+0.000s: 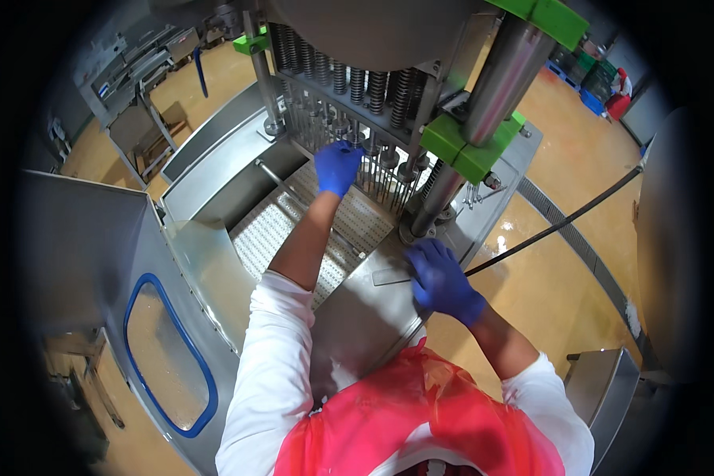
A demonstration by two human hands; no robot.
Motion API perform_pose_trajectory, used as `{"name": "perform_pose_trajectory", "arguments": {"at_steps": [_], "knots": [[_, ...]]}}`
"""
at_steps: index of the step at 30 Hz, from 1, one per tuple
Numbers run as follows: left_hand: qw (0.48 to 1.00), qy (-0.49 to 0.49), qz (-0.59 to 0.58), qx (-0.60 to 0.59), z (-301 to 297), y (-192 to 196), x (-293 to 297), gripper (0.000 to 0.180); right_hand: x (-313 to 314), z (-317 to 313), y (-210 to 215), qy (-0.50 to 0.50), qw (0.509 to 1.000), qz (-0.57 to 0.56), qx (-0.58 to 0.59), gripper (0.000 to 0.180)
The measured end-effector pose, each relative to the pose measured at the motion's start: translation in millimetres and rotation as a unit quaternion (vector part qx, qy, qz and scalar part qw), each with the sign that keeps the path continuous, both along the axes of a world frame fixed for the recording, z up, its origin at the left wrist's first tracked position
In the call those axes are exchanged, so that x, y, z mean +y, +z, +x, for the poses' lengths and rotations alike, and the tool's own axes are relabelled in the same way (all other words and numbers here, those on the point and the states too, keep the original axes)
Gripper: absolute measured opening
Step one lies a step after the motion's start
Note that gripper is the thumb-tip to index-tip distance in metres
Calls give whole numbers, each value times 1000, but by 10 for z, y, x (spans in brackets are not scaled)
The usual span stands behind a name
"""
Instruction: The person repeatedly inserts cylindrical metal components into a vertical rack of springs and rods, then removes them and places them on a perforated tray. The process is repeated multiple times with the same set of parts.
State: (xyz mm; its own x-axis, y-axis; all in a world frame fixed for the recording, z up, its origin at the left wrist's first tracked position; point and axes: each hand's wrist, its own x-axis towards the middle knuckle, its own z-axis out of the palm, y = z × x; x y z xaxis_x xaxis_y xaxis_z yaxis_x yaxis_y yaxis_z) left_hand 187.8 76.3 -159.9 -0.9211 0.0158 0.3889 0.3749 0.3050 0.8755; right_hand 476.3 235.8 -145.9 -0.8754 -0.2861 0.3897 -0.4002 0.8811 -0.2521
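My left hand, in a blue glove, reaches up to the row of thin metal needles hanging in the steel machine. Its fingers are curled closed among the round metal fittings; what they grip is hidden. Above it is a bank of coil springs in a steel frame. Lower and to the right, my right hand, also blue-gloved and slightly blurred, lies with fingers stretched out over the edge of the smooth steel cover. It holds nothing that I can see.
Below the needles lies a perforated pale bed with a metal bar across it. A thick steel column with green clamps rises at right. An opened panel with a blue-rimmed window hangs at left. A black hose stretches rightward.
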Motion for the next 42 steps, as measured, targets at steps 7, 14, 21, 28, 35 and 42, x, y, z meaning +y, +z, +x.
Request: {"name": "perform_pose_trajectory", "arguments": {"at_steps": [7,14,21,28,35,42], "knots": [[993,-65,-68,-71,-149,173,-162,23,-937,-1535,-90,-39,546,-786,-286,52],[888,-214,-382,138,-617,162,-482,15,-1488,-2174,-139,13,288,-953,-89,41],[948,-255,-59,-180,-489,307,-598,30,-1665,-2554,-65,44,190,-980,-43,33],[907,-299,21,-295,-448,508,-574,32,-1719,-2718,80,-15,229,-972,46,42],[970,-101,-214,-58,-227,898,-554,24,-1795,-2531,371,-75,256,-962,64,44],[989,-80,-59,107,-176,1351,-486,29,-1569,-2861,90,-29,167,-985,32,24]]}}
